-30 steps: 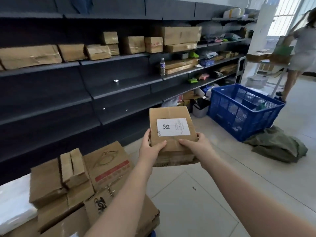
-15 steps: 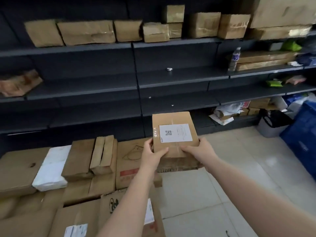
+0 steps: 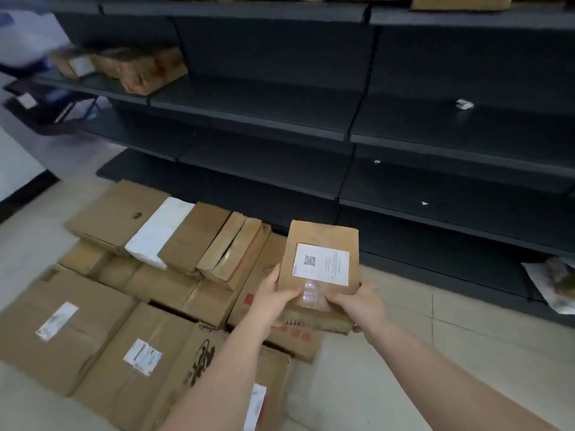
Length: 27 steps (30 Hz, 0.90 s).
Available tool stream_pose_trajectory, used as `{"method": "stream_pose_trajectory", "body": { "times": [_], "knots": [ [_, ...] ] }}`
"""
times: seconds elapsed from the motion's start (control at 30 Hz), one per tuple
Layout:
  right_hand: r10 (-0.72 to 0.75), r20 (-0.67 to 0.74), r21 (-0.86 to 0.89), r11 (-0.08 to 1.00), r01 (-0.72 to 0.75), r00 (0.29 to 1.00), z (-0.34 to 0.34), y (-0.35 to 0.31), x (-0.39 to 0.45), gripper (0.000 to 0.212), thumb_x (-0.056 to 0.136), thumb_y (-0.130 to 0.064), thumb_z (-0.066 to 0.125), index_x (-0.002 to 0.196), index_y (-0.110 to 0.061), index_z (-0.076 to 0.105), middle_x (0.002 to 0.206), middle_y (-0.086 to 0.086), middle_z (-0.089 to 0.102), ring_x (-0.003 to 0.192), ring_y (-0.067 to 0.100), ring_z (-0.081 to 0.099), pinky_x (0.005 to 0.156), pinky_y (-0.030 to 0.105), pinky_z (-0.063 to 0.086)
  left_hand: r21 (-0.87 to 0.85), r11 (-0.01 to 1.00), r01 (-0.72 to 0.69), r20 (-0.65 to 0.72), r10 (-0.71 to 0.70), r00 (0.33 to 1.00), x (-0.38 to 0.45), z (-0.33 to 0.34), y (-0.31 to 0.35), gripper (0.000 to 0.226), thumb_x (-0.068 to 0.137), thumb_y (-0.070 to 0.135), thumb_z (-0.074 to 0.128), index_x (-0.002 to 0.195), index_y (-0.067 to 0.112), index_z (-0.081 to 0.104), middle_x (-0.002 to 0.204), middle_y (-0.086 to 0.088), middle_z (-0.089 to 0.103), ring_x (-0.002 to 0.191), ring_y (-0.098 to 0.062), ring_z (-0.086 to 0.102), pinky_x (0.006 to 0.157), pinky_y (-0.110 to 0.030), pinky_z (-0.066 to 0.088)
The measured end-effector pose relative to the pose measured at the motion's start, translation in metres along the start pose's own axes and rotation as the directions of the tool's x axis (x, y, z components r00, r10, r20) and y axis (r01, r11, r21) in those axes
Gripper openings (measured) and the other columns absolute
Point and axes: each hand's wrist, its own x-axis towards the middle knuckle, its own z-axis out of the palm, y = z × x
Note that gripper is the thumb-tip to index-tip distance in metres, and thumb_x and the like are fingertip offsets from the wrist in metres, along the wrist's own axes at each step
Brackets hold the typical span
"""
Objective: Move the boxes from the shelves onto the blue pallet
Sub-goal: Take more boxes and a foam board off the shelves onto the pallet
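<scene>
I hold a small brown cardboard box with a white QR label on top. My left hand grips its near left side and my right hand its near right side. The box hangs just above the right edge of a pile of cardboard boxes lying on the floor at the lower left. The pile hides whatever it rests on; no blue pallet shows. A few more brown boxes sit on a dark shelf at the upper left.
Dark metal shelving fills the back, its lower tiers mostly bare apart from small paper scraps. A white flat parcel lies in the pile. A crumpled bag sits at the shelf's bottom right. Pale tiled floor lies to the right.
My view has swung left and down, away from the blue crate toward the floor pile. The box stays in both hands and is now lower, over the pile's right edge.
</scene>
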Motion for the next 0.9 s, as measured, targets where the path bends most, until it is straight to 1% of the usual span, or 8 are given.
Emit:
{"method": "stream_pose_trajectory", "body": {
  "times": [0.1, 0.23, 0.47, 0.6, 0.67, 0.73, 0.8, 0.9],
  "knots": [
    [0.038, 0.040, -0.064, 0.997, -0.035, 0.998, 0.001, -0.010, 0.053, 0.074, 0.062, -0.037, 0.080, 0.120, -0.007, 0.045, 0.114, 0.008, 0.059, 0.096, 0.025, 0.061, 0.068, 0.032, 0.050, -0.035, 0.997, 0.062, -0.064, -0.065, 0.996, 0.045, 0.004, 0.005, 0.049, 0.087, 0.008, 0.061, 0.094, 0.053, 0.045, 0.089, 0.023, 0.059, 0.086, -0.006, 0.062, 0.064, -0.025, 0.049],
    [0.055, 0.072, -0.113, 0.993, -0.047, 0.996, 0.027, -0.023, 0.129, 0.076, 0.071, -0.029, 0.079, 0.126, -0.001, 0.035, 0.118, 0.011, 0.055, 0.094, 0.024, 0.055, 0.069, 0.031, 0.044, -0.036, 0.994, 0.107, -0.115, -0.111, 0.987, 0.124, -0.003, -0.006, 0.059, 0.085, 0.007, 0.064, 0.126, 0.042, 0.041, 0.092, 0.020, 0.056, 0.097, -0.015, 0.062, 0.069, -0.024, 0.049],
    [0.143, 0.074, -0.166, 0.978, -0.130, 0.987, 0.110, -0.021, 0.282, 0.072, 0.066, -0.024, 0.082, 0.117, -0.006, 0.035, 0.113, 0.008, 0.053, 0.091, 0.027, 0.061, 0.067, 0.034, 0.051, 0.047, 0.992, 0.121, -0.170, -0.111, 0.979, 0.302, -0.029, -0.066, 0.052, 0.078, 0.002, 0.063, 0.121, 0.028, 0.049, 0.110, 0.006, 0.061, 0.099, -0.011, 0.060, 0.083, -0.029, 0.051],
    [0.201, 0.105, -0.179, 0.967, -0.181, 0.974, 0.165, -0.005, 0.367, 0.070, 0.068, -0.021, 0.080, 0.116, -0.008, 0.031, 0.111, 0.006, 0.049, 0.093, 0.025, 0.056, 0.077, 0.040, 0.055, 0.045, 0.988, 0.149, -0.261, -0.132, 0.956, 0.391, -0.045, -0.117, 0.049, 0.075, -0.005, 0.062, 0.111, 0.026, 0.054, 0.096, 0.007, 0.062, 0.080, -0.007, 0.059, 0.069, -0.018, 0.050],
    [0.198, 0.125, -0.217, 0.962, -0.168, 0.972, 0.193, 0.011, 0.406, 0.067, 0.071, -0.016, 0.077, 0.119, -0.006, 0.031, 0.118, 0.010, 0.050, 0.090, 0.023, 0.053, 0.070, 0.033, 0.053, 0.065, 0.984, 0.168, -0.328, -0.138, 0.935, 0.429, -0.051, -0.148, 0.048, 0.076, -0.006, 0.063, 0.117, 0.020, 0.056, 0.098, 0.007, 0.061, 0.078, -0.004, 0.058, 0.063, -0.009, 0.045],
    [0.202, 0.138, -0.292, 0.944, -0.155, 0.970, 0.218, 0.026, 0.438, 0.065, 0.077, -0.015, 0.071, 0.127, -0.003, 0.031, 0.121, 0.011, 0.052, 0.088, 0.023, 0.054, 0.062, 0.025, 0.048, 0.145, 0.970, 0.197, -0.373, -0.131, 0.918, 0.464, -0.053, -0.183, 0.055, 0.078, -0.004, 0.064, 0.129, 0.013, 0.053, 0.121, 0.004, 0.056, 0.106, -0.009, 0.055, 0.086, -0.010, 0.039],
    [0.197, 0.181, -0.378, 0.919, -0.117, 0.964, 0.241, 0.043, 0.466, 0.057, 0.084, -0.018, 0.064, 0.131, -0.002, 0.035, 0.117, 0.011, 0.058, 0.090, 0.025, 0.060, 0.068, 0.029, 0.052, 0.223, 0.950, 0.221, -0.368, -0.128, 0.921, 0.486, -0.053, -0.210, 0.066, 0.080, -0.002, 0.065, 0.140, 0.014, 0.043, 0.144, -0.002, 0.040, 0.133, -0.015, 0.037, 0.109, -0.022, 0.029],
    [0.219, 0.193, -0.388, 0.912, -0.131, 0.957, 0.260, 0.057, 0.491, 0.055, 0.081, -0.012, 0.063, 0.128, -0.002, 0.037, 0.116, 0.013, 0.060, 0.093, 0.028, 0.063, 0.072, 0.031, 0.053, 0.175, 0.937, 0.302, -0.404, -0.211, 0.890, 0.498, -0.048, -0.231, 0.073, 0.084, -0.001, 0.061, 0.147, 0.015, 0.027, 0.156, -0.003, 0.020, 0.143, -0.018, 0.021, 0.112, -0.022, 0.019]
  ]
}}
